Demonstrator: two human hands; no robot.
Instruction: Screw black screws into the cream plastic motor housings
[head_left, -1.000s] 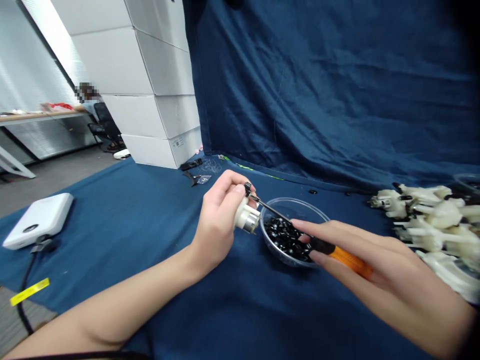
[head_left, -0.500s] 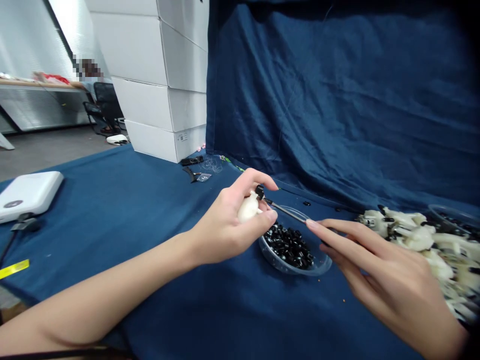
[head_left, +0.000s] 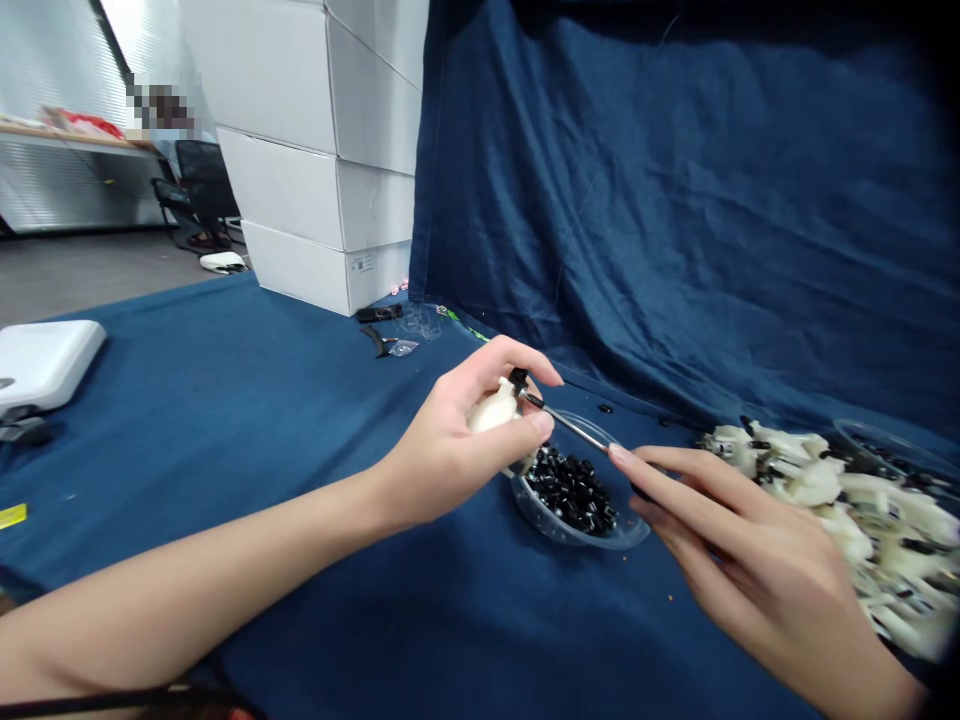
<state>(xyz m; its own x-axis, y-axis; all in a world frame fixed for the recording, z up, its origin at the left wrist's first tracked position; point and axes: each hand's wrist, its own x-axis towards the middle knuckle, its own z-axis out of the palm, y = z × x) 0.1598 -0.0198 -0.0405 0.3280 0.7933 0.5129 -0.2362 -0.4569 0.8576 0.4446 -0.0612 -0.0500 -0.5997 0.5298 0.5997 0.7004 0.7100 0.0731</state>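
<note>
My left hand point(head_left: 465, 440) is closed around a white plastic part point(head_left: 495, 408) with a small black piece point(head_left: 519, 378) at its top. Between the fingers and thumb of my right hand point(head_left: 750, 560) is a screwdriver point(head_left: 574, 428) with a thin metal shaft. Its tip end reaches the white part beside the black piece; I cannot tell exactly how it seats. Below the hands stands a clear round bowl point(head_left: 551, 525) that holds many small black pieces point(head_left: 574, 490). My fingers hide much of the white part and the tool's handle.
White parts point(head_left: 817, 480) lie heaped at the right, near another clear container point(head_left: 892, 435). Stacked white boxes point(head_left: 292, 190) stand at the back left. A white device point(head_left: 49, 365) rests at the left. A person point(head_left: 176, 150) sits far off.
The view has shifted slightly, so the surroundings sit a little further left and higher. Both hands keep nearly the same pose, with the screwdriver still against the white part.
</note>
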